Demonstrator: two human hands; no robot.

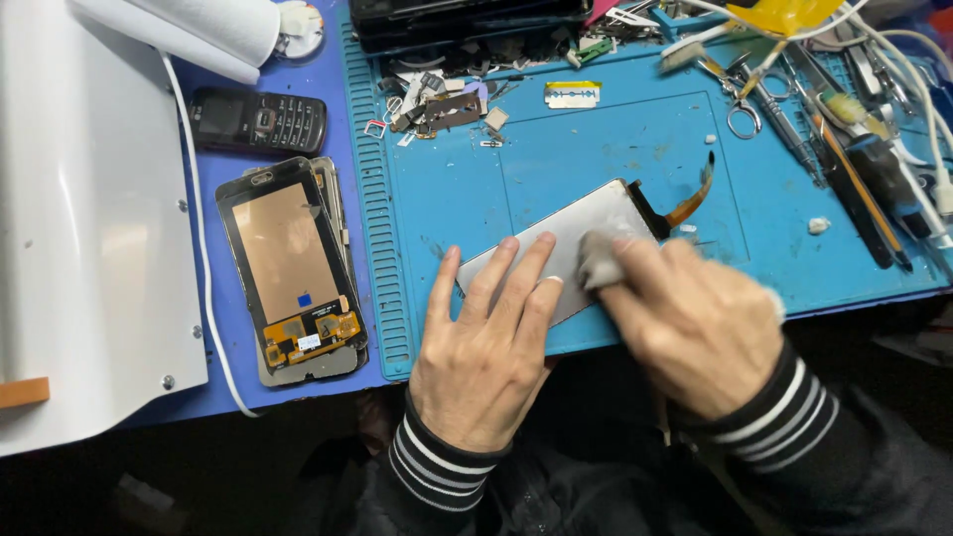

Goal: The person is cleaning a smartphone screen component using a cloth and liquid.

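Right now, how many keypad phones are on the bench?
1. The black keypad phone lies on the dark blue surface left of the blue work mat, above the stacked screen panels. Others may be hidden under clutter.

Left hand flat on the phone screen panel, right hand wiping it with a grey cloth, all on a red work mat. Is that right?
Not quite: the mat is blue, not red, as the head view shows. The left hand does lie flat on the panel, and the right hand wipes it with a grey cloth.

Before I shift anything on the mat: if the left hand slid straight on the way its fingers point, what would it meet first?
The left hand points up-right along the phone screen panel; past its far end, probably the orange flex cable.
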